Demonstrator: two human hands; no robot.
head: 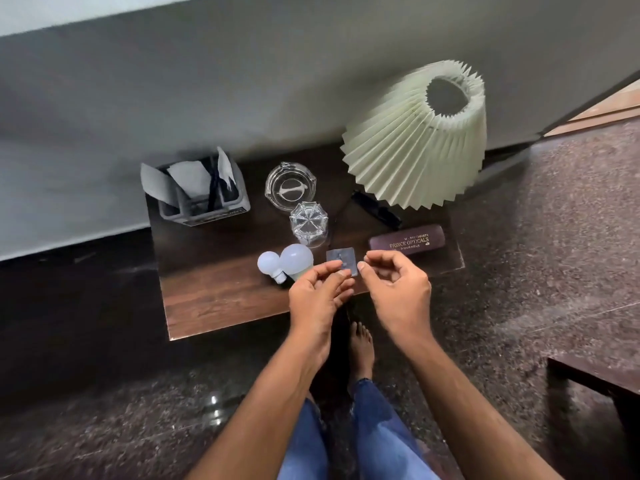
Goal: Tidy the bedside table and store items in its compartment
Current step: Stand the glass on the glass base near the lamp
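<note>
Square card (341, 260) between both hands (360, 285)

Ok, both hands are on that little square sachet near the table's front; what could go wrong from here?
The two bulbs lie loose right beside the left hand; a nudge could roll them off the table. The upturned glass stands just behind the sachet, so reaching forward could knock it. The lamp leans and may tip if bumped.

table (214, 292): dark wood, matt grain
ashtray (290, 187), behind tumbler (309, 223): clear glass
lampshade (415, 140): pleated paper
floor (540, 244): glossy speckled stone
</note>
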